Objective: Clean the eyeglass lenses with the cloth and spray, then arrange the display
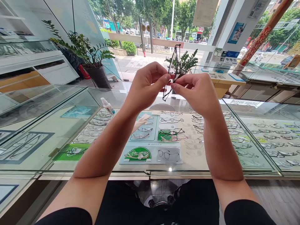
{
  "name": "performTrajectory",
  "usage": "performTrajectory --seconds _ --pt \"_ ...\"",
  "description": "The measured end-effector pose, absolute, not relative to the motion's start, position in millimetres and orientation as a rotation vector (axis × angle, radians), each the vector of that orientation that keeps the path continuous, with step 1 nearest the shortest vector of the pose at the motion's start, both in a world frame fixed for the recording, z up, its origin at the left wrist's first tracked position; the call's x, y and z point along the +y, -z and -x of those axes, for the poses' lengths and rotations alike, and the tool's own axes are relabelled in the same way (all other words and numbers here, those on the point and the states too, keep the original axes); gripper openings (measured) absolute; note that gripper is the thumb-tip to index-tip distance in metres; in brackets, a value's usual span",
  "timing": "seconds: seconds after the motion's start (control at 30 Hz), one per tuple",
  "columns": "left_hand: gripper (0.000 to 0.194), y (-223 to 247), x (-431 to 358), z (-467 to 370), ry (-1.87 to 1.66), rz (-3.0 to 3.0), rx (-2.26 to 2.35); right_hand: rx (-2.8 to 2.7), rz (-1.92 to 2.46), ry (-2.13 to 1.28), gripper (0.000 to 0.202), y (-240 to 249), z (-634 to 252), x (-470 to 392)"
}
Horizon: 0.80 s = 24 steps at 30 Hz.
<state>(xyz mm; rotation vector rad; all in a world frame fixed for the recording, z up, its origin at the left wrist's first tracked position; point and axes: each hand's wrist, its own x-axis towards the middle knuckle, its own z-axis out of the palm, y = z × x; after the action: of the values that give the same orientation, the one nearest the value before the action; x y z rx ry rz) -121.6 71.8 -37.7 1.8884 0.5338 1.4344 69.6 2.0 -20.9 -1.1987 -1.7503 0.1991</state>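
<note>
A pair of black-framed eyeglasses (173, 61) is raised above the glass counter, turned on end so its rims run up and down. My left hand (150, 82) pinches it near the middle from the left, thumb and fingers closed. From the right, my right hand (195, 90) grips the same frame with thumb and forefinger, close to the left fingertips. The exact spots under the fingers are partly hidden. Beneath my forearms, a white spray bottle (107, 105) stands on the counter, and a pale cloth (142, 120) lies beside my left forearm.
Inside the glass display counter (150, 171) lie rows of eyeglasses (172, 120), some on green cards (138, 153). Potted plants (97, 73) stand beyond it, before a glass door with dark handles (142, 34). A second display case (276, 137) adjoins on the right.
</note>
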Motion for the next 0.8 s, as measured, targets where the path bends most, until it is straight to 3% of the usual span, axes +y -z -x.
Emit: performTrajectory --seconds 0.4,0.7,0.8 --pt "0.028 38.0 73.2 121.0 -1.381 -1.867 0.619 -1.696 1.235 -0.134 0.021 24.2 -75.5 11.0" --pt "0.019 25.6 68.9 137.1 -1.236 -1.959 0.695 -1.615 1.247 0.265 0.041 29.0 -104.4 24.3" --pt "0.02 21.6 65.7 139.8 -1.168 -1.972 0.716 -1.574 1.199 0.333 0.038 27.8 -112.5 26.8"
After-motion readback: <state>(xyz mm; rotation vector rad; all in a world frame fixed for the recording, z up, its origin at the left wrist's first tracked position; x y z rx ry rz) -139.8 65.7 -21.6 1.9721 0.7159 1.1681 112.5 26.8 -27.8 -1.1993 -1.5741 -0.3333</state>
